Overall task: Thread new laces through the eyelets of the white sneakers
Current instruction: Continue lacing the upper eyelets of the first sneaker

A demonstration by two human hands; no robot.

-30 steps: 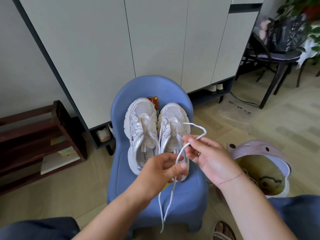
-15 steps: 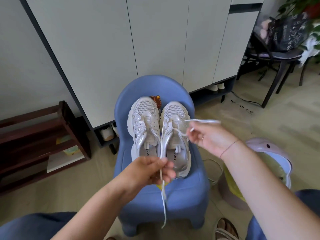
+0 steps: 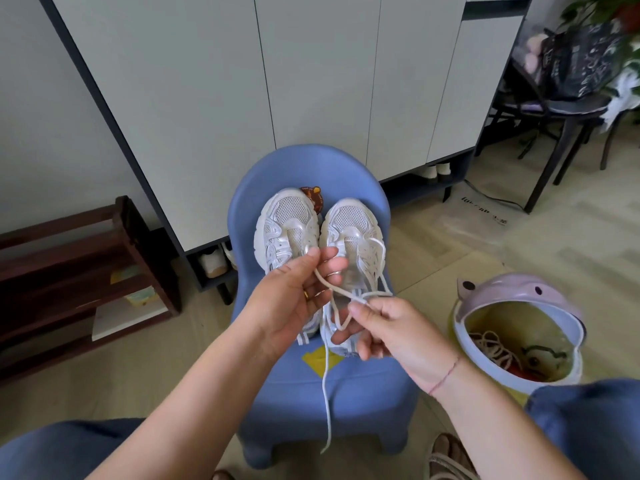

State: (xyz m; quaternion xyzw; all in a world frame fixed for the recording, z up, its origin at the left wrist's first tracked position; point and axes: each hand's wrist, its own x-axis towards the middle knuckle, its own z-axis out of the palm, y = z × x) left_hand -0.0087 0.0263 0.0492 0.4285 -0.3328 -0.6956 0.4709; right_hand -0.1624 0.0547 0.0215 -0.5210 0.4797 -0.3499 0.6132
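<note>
Now, in the head view, both hands work above the white sneakers [image 3: 287, 230], which sit side by side, toes pointing away, on the seat of a small blue chair [image 3: 363, 393]. The left hand [image 3: 294, 299] pinches the white lace [image 3: 336, 292] between thumb and fingertips. The right hand [image 3: 391, 337] pinches it close by, thumb against forefinger, so a short span runs between them. Part of the lace lies across the right-hand sneaker's eyelets, though which are threaded I cannot tell. A loose tail hangs past the chair's front edge.

Done well, this step probably means finding the lace tip, keeping the cord flat and untwisted, and evening both ends before feeding the next eyelet.

Behind the chair stand pale cabinet doors [image 3: 277, 81], with a dark wooden shoe rack [image 3: 86, 271] to the left. On the right sits a bin [image 3: 464, 341] with a lilac lid, holding coiled cords, likely old laces. A dark chair [image 3: 571, 109] carrying a bag stands farther off on the pale floor [image 3: 519, 244].
</note>
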